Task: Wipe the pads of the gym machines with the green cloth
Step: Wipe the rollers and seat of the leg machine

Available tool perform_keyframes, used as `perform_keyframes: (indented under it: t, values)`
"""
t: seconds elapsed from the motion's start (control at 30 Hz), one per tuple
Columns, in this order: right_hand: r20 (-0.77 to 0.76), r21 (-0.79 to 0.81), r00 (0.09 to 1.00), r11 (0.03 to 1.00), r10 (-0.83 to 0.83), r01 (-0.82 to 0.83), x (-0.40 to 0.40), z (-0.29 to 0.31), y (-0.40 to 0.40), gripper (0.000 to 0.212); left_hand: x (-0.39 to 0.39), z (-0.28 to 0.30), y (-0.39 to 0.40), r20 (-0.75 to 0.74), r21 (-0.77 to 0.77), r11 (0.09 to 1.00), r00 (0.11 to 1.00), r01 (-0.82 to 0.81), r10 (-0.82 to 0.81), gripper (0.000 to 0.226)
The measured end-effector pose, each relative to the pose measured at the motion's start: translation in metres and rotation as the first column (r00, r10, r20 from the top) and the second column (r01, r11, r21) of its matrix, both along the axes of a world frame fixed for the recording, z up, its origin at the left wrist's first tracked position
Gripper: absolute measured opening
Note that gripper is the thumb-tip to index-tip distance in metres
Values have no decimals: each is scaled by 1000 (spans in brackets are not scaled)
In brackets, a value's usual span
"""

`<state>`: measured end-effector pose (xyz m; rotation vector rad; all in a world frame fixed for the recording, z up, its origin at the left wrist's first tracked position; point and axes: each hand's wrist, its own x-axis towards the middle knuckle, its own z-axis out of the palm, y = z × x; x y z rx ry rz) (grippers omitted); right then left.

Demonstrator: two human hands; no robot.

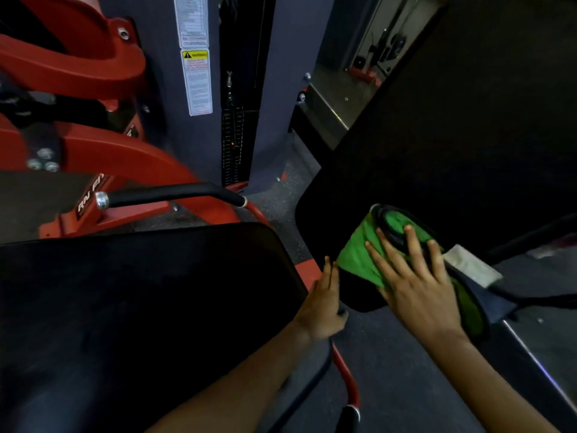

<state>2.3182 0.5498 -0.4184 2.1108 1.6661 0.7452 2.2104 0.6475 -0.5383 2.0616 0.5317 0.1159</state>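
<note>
A large black back pad [443,145] slants from the upper right down to the middle of the view. On its lower end lies the green cloth [359,254], folded, with a black edge and a white label. My right hand [412,276] presses flat on the cloth with fingers spread. My left hand [324,301] rests with straight fingers against the pad's lower left edge; its thumb is hidden below. A second black pad, the seat [140,307], fills the lower left.
A red machine frame [103,157] with a black-gripped handle [168,193] stands at the left. A grey weight-stack tower [199,126] with warning labels rises behind. A red and black bar [346,379] runs between my arms above dark floor.
</note>
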Motion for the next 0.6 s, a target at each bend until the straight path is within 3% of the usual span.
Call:
perform_keyframes:
  t: [0.2, 0.33, 0.5, 0.6]
  values:
    - [129, -49, 981, 989, 146, -141, 17, 12, -7, 53, 19, 27, -25, 152, 30, 994, 984, -101, 95, 101]
    - [189, 255, 982, 966, -12, -38, 19, 57, -9, 53, 21, 67, -24, 225, 22, 997, 972, -79, 72, 107]
    - [234, 64, 954, 976, 190, -210, 34, 68, -16, 51, 27, 104, -18, 196, 75, 997, 981, -12, -3, 89]
    - [225, 328, 972, 933, 73, -146, 43, 125, -16, 55, 26, 122, -16, 232, 146, 989, 971, 19, -53, 97]
